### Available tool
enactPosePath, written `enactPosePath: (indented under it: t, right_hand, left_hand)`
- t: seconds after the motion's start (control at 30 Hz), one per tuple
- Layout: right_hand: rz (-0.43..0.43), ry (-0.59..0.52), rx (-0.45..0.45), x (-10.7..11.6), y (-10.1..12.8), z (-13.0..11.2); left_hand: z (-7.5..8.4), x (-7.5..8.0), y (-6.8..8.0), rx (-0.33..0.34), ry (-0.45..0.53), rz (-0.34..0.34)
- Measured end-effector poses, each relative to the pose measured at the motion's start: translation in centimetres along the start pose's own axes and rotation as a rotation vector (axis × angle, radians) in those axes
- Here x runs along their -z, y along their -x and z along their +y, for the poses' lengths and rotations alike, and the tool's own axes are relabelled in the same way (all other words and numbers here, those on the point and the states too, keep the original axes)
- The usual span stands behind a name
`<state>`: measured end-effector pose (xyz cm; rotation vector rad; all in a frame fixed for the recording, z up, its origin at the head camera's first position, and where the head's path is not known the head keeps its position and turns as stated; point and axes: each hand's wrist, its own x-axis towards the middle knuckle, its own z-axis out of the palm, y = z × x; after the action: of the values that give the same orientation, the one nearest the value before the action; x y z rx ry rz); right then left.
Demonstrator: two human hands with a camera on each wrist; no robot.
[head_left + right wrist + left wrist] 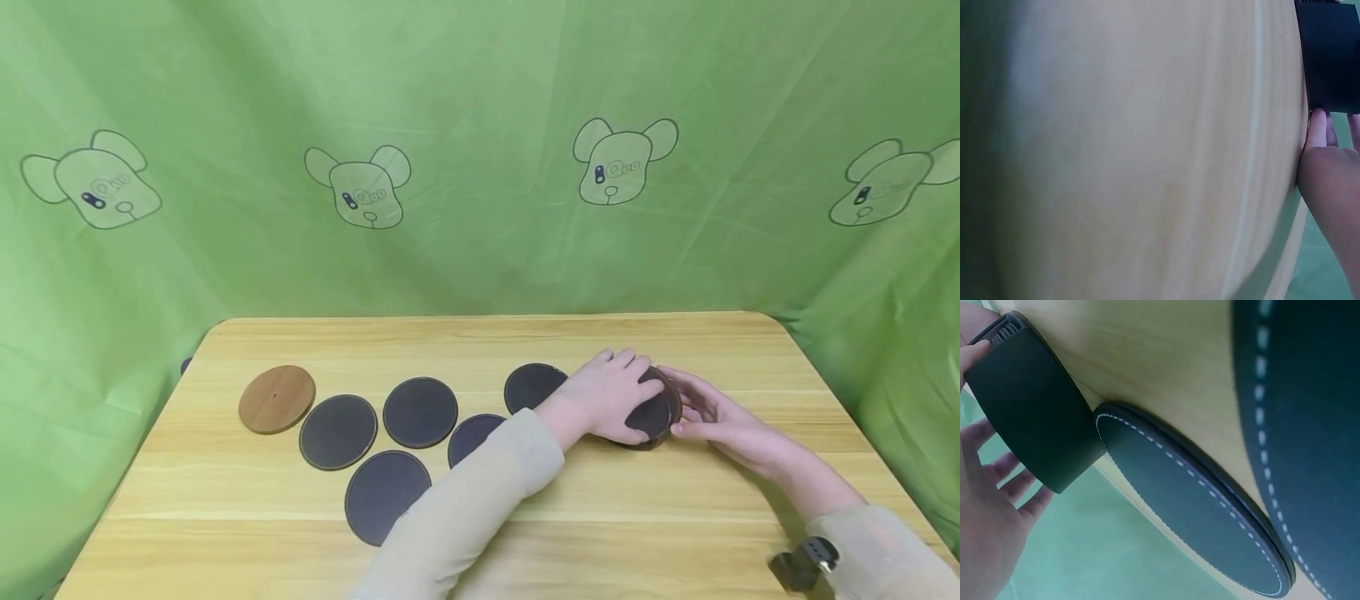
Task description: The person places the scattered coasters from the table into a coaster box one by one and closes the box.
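Observation:
A round dark coaster holder (654, 415) stands right of the table's middle. My left hand (617, 393) lies over its top and near side, fingers curled round it. My right hand (688, 406) cups its right side, thumb at the front. The left wrist view shows the holder (1035, 412) as a black block with my fingers (997, 487) beside it. In the right wrist view the holder (1332, 56) sits at the top right above my fingers (1325, 156). Several dark stitched coasters (420, 412) lie flat to the left.
A round wooden coaster (277, 398) lies furthest left on the light wooden table (675, 517). Two dark coasters (1191, 512) fill the left wrist view. A green printed curtain (480, 150) hangs behind and round the table.

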<state>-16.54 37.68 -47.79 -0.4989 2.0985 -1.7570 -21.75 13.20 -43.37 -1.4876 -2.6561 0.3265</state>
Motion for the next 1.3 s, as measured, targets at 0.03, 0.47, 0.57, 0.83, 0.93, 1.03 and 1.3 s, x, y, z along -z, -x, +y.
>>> enactPosePath:
  t: [0.03, 0.47, 0.57, 0.83, 0.93, 1.03, 1.3]
  right_hand:
    - [-0.001, 0.0, -0.001, 0.0, 0.0, 0.0]
    - [-0.003, -0.003, -0.016, 0.1, 0.1, 0.0]
    - [0.0, -0.012, -0.014, 0.1, 0.0, 0.0]
    - [0.003, -0.009, -0.013, 0.0, 0.1, 0.0]
    - [0.0, -0.017, -0.007, 0.0, 0.1, 0.0]
    - [-0.004, -0.02, -0.008, 0.0, 0.1, 0.1]
    - [-0.009, -0.022, 0.0, 0.1, 0.1, 0.2]
  left_hand:
    - [0.0, 0.0, 0.0, -0.001, 0.002, 0.001]
    - [-0.9, 0.3, 0.5, -0.019, 0.006, -0.005]
    - [-1.4, 0.5, 0.7, -0.011, -0.001, -0.004]
    - [-2.8, 0.3, 1.3, 0.018, 0.025, -0.007]
    - [-3.3, 0.0, 1.5, 0.029, 0.03, -0.009]
    - [-3.8, -0.4, 1.7, 0.046, 0.027, -0.005]
    - [-4.9, -1.1, 2.5, 0.093, 0.031, 0.0]
